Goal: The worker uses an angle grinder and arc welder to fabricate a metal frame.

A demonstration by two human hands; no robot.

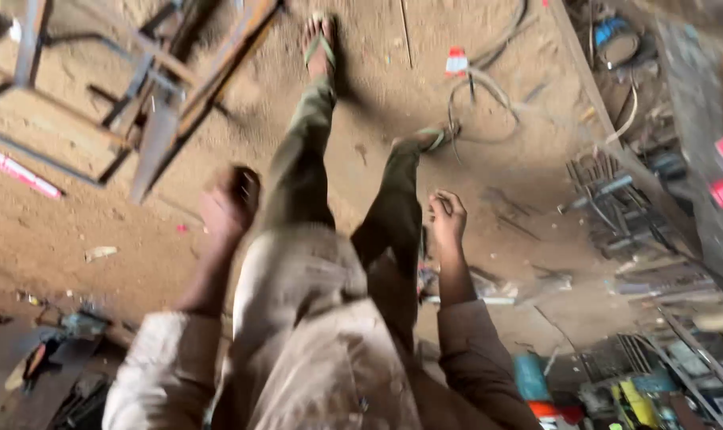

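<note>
Sandy dirt floor (75, 239): a metal frame (138, 87) lies on it, with loose cable (489, 87) well apart from the frame.
</note>
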